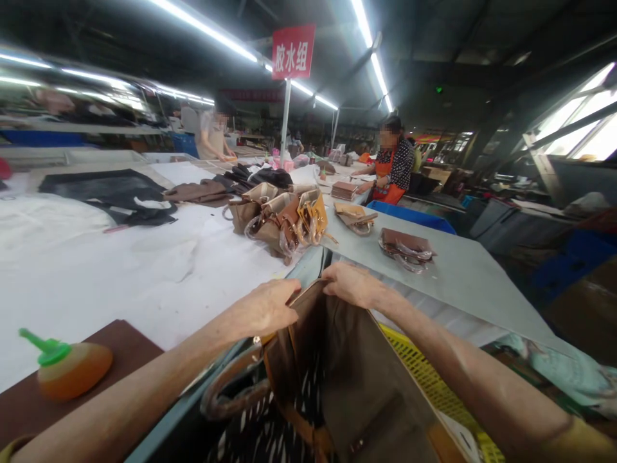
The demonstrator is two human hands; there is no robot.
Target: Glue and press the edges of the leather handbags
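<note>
A large brown handbag [371,379] stands close in front of me, its mouth facing up. My left hand [272,307] pinches the bag's far top edge, thumb and fingers closed on the rim. A little to the right, my right hand [351,284] grips the same edge near the corner. A plastic-wrapped handle [236,389] hangs at the bag's left side, below my left forearm. Tan trim shows inside, and the bag's lower part runs out of view.
Several small handbags [270,215] stand bunched on the white table [159,276]. Two more bags lie flat on the grey table [472,276]. A glue bottle [74,370] sits at left on a brown sheet. A yellow basket [424,366] is below. Co-workers stand farther back.
</note>
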